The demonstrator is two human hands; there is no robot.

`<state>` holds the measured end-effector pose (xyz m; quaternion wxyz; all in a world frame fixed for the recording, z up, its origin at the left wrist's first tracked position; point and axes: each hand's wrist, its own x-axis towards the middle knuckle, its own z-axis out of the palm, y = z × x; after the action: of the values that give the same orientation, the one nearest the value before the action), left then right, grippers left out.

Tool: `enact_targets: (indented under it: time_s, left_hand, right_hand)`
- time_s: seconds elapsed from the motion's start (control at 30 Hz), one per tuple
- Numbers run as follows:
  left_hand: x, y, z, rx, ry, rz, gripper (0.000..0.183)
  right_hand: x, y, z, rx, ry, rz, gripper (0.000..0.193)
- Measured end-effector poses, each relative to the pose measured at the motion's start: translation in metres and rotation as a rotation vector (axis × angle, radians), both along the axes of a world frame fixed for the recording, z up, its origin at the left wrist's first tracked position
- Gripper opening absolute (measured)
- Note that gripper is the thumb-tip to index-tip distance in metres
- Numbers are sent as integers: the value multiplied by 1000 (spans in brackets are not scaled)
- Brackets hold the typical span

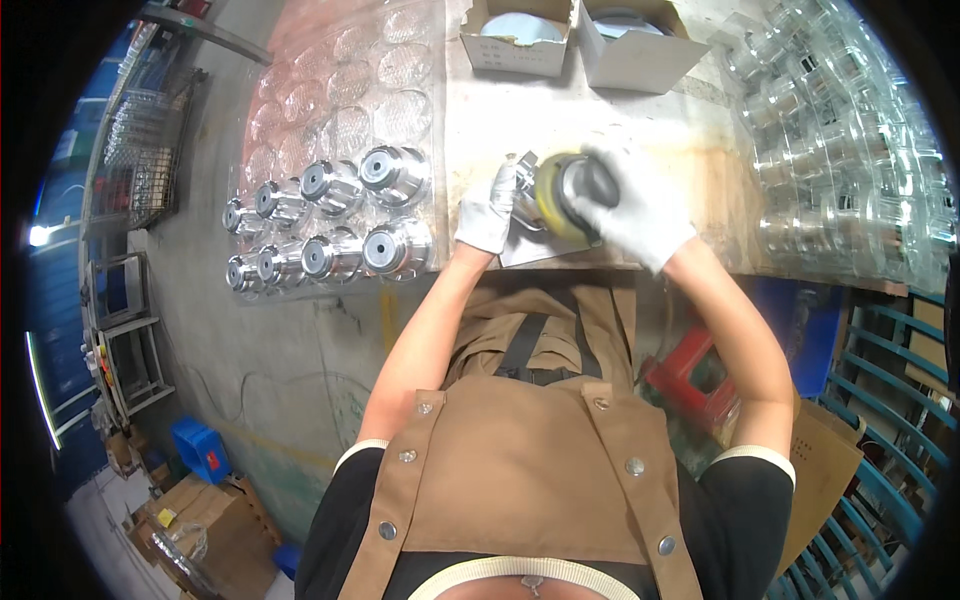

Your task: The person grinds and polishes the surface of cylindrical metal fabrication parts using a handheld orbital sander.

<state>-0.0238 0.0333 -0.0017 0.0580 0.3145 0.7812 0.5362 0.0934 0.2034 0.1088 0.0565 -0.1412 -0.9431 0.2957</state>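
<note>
My left hand (486, 219), in a white glove, grips a shiny metal part (525, 187) at the table's near edge. In my right hand (643, 208), also white-gloved and smeared by motion, is a round yellow-green and dark object (562, 195), whose kind I cannot make out. It is right beside the metal part; whether they touch is unclear. A flat pale sheet or pad (535, 248) lies beneath them at the edge. To the left, several chrome cylindrical parts (388, 175) with dark-centred ends sit in two rows in a clear plastic blister tray (350, 125).
Two small open cartons (515, 58) with pale round pieces inside stand at the table's far side. Stacked clear trays (835, 150) holding metal parts fill the right side. Below are a red plastic stool or crate (690, 375), a cardboard box (815, 470) and blue slatted racking (900, 370).
</note>
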Motion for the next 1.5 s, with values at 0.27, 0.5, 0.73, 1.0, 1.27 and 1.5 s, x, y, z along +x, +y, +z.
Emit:
enact_targets:
  time_s: [0.27,0.5,0.73,1.0,1.27,1.5]
  left_hand:
    - [4,-3,-8,125,-4,51,34]
    - [8,-8,-13,98,-135,97,48]
    - [5,-5,-12,50,-59,101,34]
    - [21,-15,15,88,-115,203,36]
    - [48,-34,48,-214,-91,191,35]
    - [62,-46,49,-99,-275,84,24]
  right_hand:
    - [-9,27,-19,-114,-33,-6,53]
    - [-5,41,-36,6,-48,-152,66]
    - [9,63,-36,166,59,-377,69]
    - [12,62,-16,481,87,-361,70]
    - [7,-49,-60,-1343,44,-404,60]
    - [10,-60,-67,-1589,199,-454,49]
